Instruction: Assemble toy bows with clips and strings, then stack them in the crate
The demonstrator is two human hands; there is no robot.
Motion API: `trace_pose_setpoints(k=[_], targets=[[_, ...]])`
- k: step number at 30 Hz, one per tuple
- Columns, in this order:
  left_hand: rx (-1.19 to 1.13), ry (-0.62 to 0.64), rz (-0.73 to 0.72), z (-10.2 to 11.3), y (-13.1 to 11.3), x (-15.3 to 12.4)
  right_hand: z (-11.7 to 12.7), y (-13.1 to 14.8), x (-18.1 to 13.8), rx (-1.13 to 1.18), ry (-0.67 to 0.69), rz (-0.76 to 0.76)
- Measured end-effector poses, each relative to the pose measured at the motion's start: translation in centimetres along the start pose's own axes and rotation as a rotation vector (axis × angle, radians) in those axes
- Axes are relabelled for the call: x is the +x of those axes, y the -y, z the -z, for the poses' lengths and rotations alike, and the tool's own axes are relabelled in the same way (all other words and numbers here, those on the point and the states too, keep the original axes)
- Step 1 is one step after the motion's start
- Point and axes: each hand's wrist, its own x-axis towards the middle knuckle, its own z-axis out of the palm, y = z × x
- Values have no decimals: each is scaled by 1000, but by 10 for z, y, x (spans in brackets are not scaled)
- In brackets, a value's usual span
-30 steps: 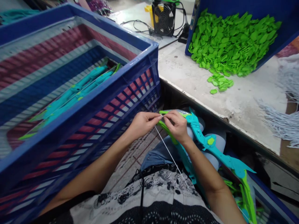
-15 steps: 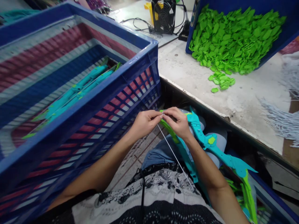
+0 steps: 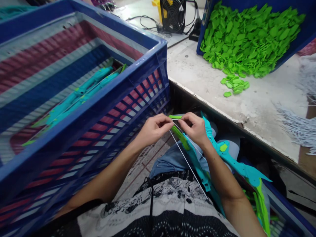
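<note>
I see left hand (image 3: 158, 129) and right hand (image 3: 194, 127), both pinched closed on white cord (image 3: 187, 161), teal-and-green frame (image 3: 234, 164) beside them, blue crate (image 3: 148, 64) crowding the left, worktable (image 3: 187, 67) ahead.

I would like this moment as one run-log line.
left hand: pinches white string | right hand: pinches string, apart from left | plastic frame: over legs | blue crate: at left, holding blue-green pieces

Sits with bows (image 3: 80, 98) in a crate (image 3: 138, 70) at left, another bow (image 3: 237, 164) over the knees (image 3: 232, 149) and a table (image 3: 190, 70) ahead at right, bearing a fan (image 3: 174, 16), a bin (image 3: 294, 46) of pieces (image 3: 249, 39) to its right and strings (image 3: 298, 128) farther right.
</note>
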Motion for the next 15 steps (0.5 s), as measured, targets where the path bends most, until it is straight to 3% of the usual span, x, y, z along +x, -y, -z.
trace_pose_setpoints(k=[4, 8, 10, 15], targets=[[0, -80, -24, -7, -2, -2, -4, 13, -7, -12, -9, -10], [-243, -198, 87, -17, 4, 2, -18, 19, -15, -35, 54, 154], [-328, -231, 134, -19, 7, 4, -23, 17, -17, -35, 47, 160], [-114, -255, 103, -17, 1, -10, -32, 17, -18, -17, -4, 28]])
